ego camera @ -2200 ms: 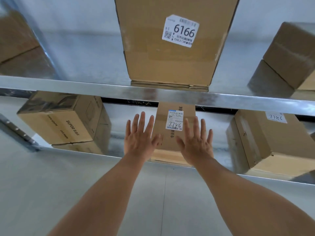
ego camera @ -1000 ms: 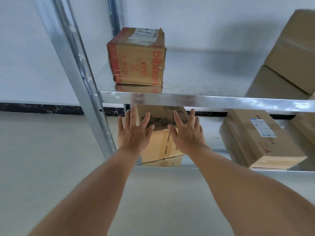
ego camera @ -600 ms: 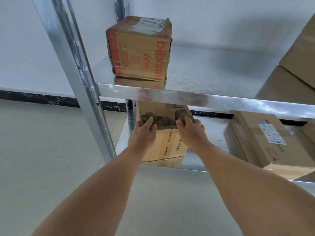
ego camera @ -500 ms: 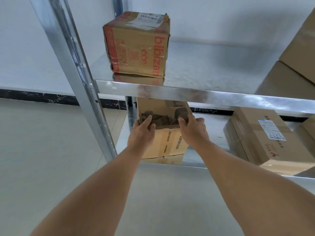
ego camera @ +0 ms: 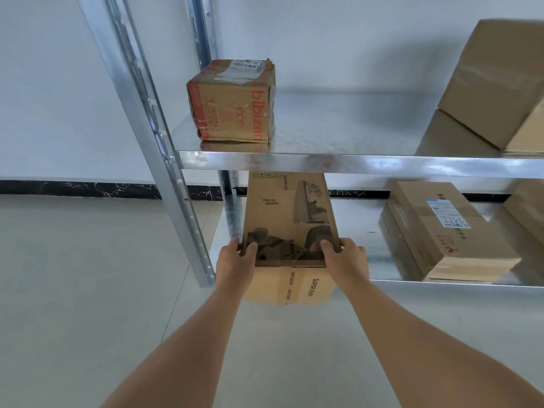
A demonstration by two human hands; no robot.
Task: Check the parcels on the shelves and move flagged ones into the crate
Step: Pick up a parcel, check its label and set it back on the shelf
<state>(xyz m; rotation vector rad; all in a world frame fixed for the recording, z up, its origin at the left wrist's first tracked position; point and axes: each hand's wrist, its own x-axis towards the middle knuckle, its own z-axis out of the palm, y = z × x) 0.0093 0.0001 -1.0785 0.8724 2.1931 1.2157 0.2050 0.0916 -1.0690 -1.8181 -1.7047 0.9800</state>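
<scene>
My left hand (ego camera: 237,262) and right hand (ego camera: 347,260) clamp the near corners of the long SUPOR parcel (ego camera: 290,234), thumbs on top, its front end jutting past the edge of the lower shelf (ego camera: 368,260). A labelled parcel (ego camera: 441,231) lies to its right; farther up, a red-printed box (ego camera: 232,101) sits on the upper shelf (ego camera: 353,164).
</scene>
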